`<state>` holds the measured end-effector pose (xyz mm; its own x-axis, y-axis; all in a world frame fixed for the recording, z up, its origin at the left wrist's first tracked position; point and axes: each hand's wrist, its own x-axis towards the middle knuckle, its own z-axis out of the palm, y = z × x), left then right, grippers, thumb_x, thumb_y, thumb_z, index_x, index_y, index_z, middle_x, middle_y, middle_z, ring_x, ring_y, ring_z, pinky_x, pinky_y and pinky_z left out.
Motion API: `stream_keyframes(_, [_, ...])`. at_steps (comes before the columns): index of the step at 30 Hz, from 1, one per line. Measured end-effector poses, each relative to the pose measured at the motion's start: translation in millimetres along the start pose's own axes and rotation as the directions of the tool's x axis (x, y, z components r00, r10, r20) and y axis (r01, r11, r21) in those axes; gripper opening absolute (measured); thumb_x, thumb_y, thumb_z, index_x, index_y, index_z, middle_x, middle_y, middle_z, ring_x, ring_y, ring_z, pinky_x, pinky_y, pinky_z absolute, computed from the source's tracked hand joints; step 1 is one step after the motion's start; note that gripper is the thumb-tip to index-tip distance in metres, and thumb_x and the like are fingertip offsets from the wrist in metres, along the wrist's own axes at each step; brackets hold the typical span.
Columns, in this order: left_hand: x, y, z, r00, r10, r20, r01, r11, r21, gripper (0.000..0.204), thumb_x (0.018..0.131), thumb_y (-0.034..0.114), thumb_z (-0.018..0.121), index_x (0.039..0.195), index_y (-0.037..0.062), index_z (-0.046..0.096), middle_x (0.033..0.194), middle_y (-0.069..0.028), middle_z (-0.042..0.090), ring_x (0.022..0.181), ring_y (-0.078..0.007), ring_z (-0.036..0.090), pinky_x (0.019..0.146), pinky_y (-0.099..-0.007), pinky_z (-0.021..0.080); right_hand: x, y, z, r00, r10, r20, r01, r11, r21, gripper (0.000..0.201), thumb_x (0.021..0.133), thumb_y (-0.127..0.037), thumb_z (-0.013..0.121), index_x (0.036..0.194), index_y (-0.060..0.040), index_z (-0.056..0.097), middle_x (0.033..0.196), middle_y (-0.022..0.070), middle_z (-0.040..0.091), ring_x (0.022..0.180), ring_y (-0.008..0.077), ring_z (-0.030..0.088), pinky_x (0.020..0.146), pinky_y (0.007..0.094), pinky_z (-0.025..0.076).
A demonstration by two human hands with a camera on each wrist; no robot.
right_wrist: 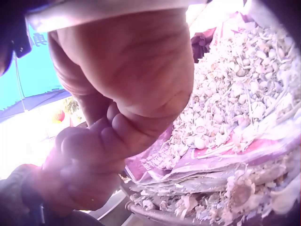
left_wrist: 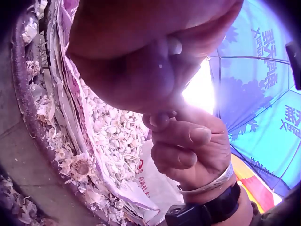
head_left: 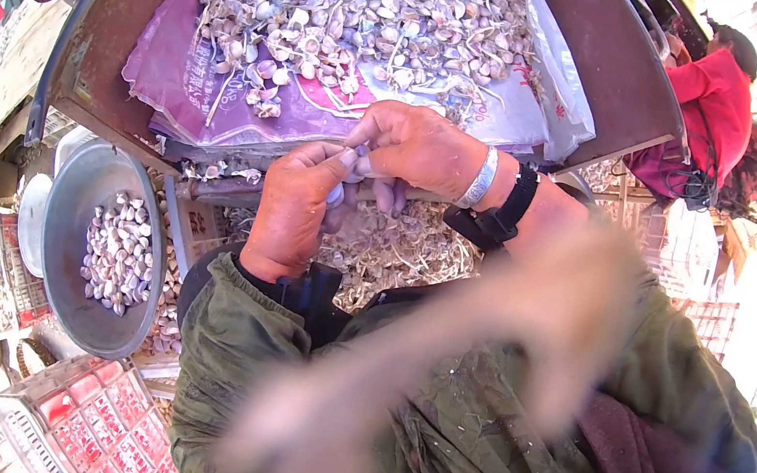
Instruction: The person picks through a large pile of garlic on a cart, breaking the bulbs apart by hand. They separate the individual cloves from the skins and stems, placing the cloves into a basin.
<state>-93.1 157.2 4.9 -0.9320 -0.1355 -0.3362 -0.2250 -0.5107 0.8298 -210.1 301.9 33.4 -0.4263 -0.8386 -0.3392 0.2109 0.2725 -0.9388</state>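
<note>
Fingers first: on my left hand (head_left: 289, 213) they are curled in, thumb and forefinger pinching a small pale garlic clove (head_left: 336, 194) just below the table's (head_left: 106, 29) front edge. Right beside it, touching, my right hand (head_left: 416, 149) bends its fingers onto the same clove, thumb tip pressed against the top of it; a silver bangle (head_left: 479, 177) and a black strap (head_left: 510, 207) sit on that wrist. Far left, down low, a grey metal bowl (head_left: 72, 191) holds a heap of peeled cloves (head_left: 118, 253). Up ahead on the table, a purple printed sack (head_left: 169, 68) is spread flat with a big pile of garlic (head_left: 365, 0) and dry stalks on it. Under my hands, papery skins (head_left: 396, 249) lie heaped. At far right, a person in red (head_left: 717, 101) sits well apart.
</note>
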Motion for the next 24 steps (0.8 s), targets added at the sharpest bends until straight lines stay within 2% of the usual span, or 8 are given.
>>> stream_keyframes(10, [-8.2,6.8,1.5,0.992,0.121,0.042,-0.104,0.951,-0.29,0.018,0.095,0.018,0.054,0.093,0.0017,0.061,0.068,-0.001,0.057,0.049,-0.0043,0.041,0.043,-0.0206,0.031,-0.6,5.8,-0.7,0.993,-0.121,-0.007,0.11,0.869,0.483,0.019,0.092,-0.018,0.063,0.095,-0.0024,0.052,0.074,0.01,0.064,0.053,0.0161,0.063,0.047,0.0255,0.05])
stream_keyframes(15, [-60.0,52.9,42.0,0.979,0.079,0.186,-0.05,0.987,-0.155,0.031,0.096,0.022,0.05,0.102,-0.0075,0.058,0.068,-0.0066,0.057,0.048,-0.0079,0.048,0.045,-0.0188,0.037,9.2,17.3,-16.0,0.993,-0.1,-0.063,0.118,0.879,0.463,0.015,0.093,-0.017,0.061,0.096,-0.0029,0.054,0.078,0.0098,0.065,0.055,0.0148,0.064,0.051,0.0277,0.052])
stream_keyframes(16, [-81.5,72.7,55.0,0.955,0.004,0.297,0.025,0.995,-0.093,0.035,0.096,0.024,0.05,0.105,-0.0094,0.058,0.075,-0.0105,0.063,0.054,-0.0073,0.054,0.047,-0.0178,0.039,9.3,16.6,-15.7,0.997,-0.063,-0.044,0.076,0.895,0.439,0.016,0.093,-0.016,0.061,0.096,-0.0027,0.054,0.079,0.01,0.065,0.056,0.0149,0.065,0.052,0.0281,0.053])
stream_keyframes(17, [-92.1,88.9,54.1,0.851,-0.12,0.511,0.124,0.992,0.025,0.036,0.096,0.02,0.051,0.11,-0.012,0.056,0.086,-0.0163,0.067,0.064,-0.0132,0.062,0.054,-0.0236,0.048,7.2,16.8,-13.8,0.999,-0.02,-0.028,0.03,0.907,0.42,0.016,0.092,-0.016,0.061,0.097,-0.0024,0.054,0.08,0.0102,0.065,0.058,0.015,0.065,0.053,0.0285,0.054])
stream_keyframes(18, [-99.3,95.9,55.6,0.749,-0.131,0.649,0.128,0.99,0.053,0.035,0.096,0.019,0.051,0.11,-0.0123,0.056,0.086,-0.0164,0.066,0.065,-0.0137,0.063,0.055,-0.0238,0.048,6.3,18.4,-13.5,1.0,0.022,-0.013,-0.015,0.917,0.4,0.016,0.092,-0.016,0.06,0.098,-0.0021,0.055,0.081,0.0104,0.065,0.059,0.0151,0.066,0.054,0.029,0.054])
stream_keyframes(20, [-107.7,94.3,65.7,0.565,0.032,0.824,0.103,0.989,-0.109,0.033,0.096,0.017,0.051,0.11,-0.013,0.056,0.086,-0.0164,0.066,0.066,-0.0147,0.063,0.055,-0.0242,0.049,8.5,26.8,-14.8,0.998,0.051,0.034,-0.06,0.938,0.341,0.018,0.092,-0.016,0.061,0.099,-0.0013,0.055,0.085,0.0097,0.065,0.065,0.0157,0.067,0.056,0.0301,0.056])
stream_keyframes(22, [-109.7,81.7,75.7,0.446,0.219,0.868,0.135,0.942,-0.308,0.031,0.096,0.014,0.052,0.11,-0.0137,0.055,0.085,-0.0165,0.066,0.066,-0.0157,0.064,0.056,-0.0246,0.049,8.5,30.0,-11.7,0.997,0.058,0.046,-0.068,0.957,0.281,0.019,0.091,-0.017,0.062,0.098,-0.0012,0.055,0.086,0.0092,0.064,0.066,0.0158,0.067,0.056,0.0299,0.056])
stream_keyframes(24, [-115.3,67.5,85.5,0.406,0.392,0.825,0.17,0.855,-0.49,0.03,0.096,0.011,0.052,0.11,-0.0144,0.055,0.085,-0.0165,0.066,0.067,-0.0167,0.064,0.056,-0.025,0.05,9.1,31.0,-12.5,0.997,0.074,0.012,-0.075,0.957,0.281,0.018,0.091,-0.018,0.062,0.096,-0.0017,0.055,0.082,0.0078,0.064,0.065,0.0152,0.066,0.056,0.0291,0.055])
